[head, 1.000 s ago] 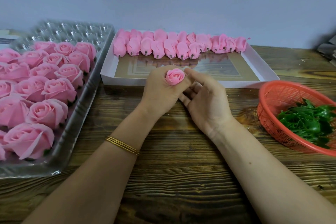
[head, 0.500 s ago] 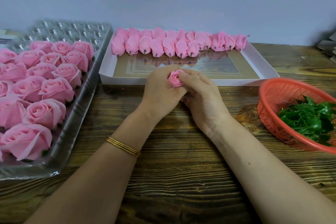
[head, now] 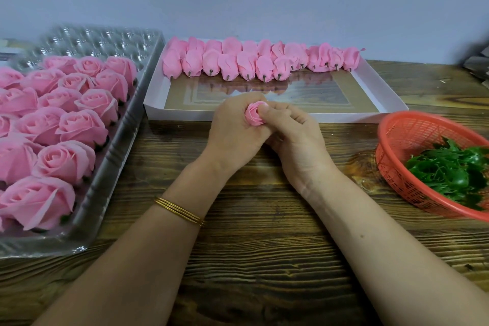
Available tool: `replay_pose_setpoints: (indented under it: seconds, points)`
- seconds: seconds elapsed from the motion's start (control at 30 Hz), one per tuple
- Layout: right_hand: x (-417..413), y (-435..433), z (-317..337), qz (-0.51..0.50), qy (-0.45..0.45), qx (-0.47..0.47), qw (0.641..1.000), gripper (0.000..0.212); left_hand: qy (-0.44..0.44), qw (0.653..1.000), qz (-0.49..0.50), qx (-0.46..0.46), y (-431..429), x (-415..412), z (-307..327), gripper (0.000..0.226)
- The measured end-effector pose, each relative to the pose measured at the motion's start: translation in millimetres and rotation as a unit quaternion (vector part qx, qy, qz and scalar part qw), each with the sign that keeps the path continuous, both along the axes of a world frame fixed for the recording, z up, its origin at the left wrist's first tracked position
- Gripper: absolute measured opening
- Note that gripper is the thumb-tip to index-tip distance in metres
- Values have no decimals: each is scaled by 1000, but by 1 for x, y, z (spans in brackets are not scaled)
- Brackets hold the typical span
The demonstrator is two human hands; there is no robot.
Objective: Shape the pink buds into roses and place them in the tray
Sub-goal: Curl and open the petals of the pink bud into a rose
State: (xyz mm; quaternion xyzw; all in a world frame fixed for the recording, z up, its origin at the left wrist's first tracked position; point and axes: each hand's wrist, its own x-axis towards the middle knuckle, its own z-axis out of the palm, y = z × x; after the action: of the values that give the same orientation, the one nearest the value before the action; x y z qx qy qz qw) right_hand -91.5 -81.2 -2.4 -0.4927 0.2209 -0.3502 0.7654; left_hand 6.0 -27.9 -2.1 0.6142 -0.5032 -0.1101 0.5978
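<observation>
Both hands (head: 264, 135) cup a soft, spiral-petalled pink bud (head: 254, 113).

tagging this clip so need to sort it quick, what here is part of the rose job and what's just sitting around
In the job:
pink bud, held by left hand and right hand
unshaped buds in the white box
finished roses in the clear tray

Lying about:
red basket of green leaves, untouched

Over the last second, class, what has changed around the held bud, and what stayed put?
The right hand closed in on the bud; its thumb now presses the petals. The left hand kept gripping it. The tray, roses, boxed buds and basket stayed put.
</observation>
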Motion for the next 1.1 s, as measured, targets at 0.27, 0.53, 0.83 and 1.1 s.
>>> replay_pose_setpoints:
  seconds: [0.27,0.53,0.83,1.1]
  points:
    - [0,1,1,-7,13,-8,1000,14,0,1000,11,23,-1,2,-2,26]
    - [1,-2,2,-23,-17,53,998,24,105,993,45,-4,-3,1,0,25]
    - [4,5,-5,-57,70,-137,986,38,178,982,28,-55,-4,-6,7,32]
    - [5,10,-2,-66,72,-214,972,41,271,962,-7,-40,-3,-12,9,12]
